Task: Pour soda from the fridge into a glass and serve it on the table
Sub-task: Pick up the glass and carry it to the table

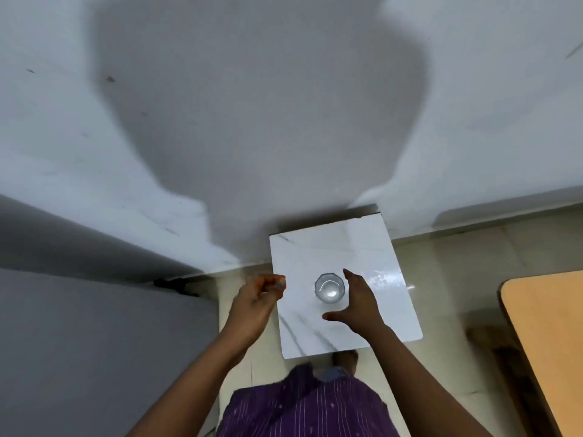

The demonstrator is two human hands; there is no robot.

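Observation:
A clear faceted glass (329, 288) stands upright near the middle of a small white marble-patterned table (372, 247); whether it holds liquid is unclear. My right hand (358, 304) is open, fingers and thumb curved around the glass's right side, close to it but not clearly touching. My left hand (257, 302) hovers at the table's left edge with fingers loosely curled and pinched together; a small grey thing may sit at its fingertips, too blurred to name. No soda bottle or can is visible.
A grey fridge or cabinet side (94, 342) fills the lower left. A white wall (284, 105) rises behind the table, carrying my shadow. A wooden table edge (545, 342) is at the right. Beige floor tiles (457, 279) surround the small table.

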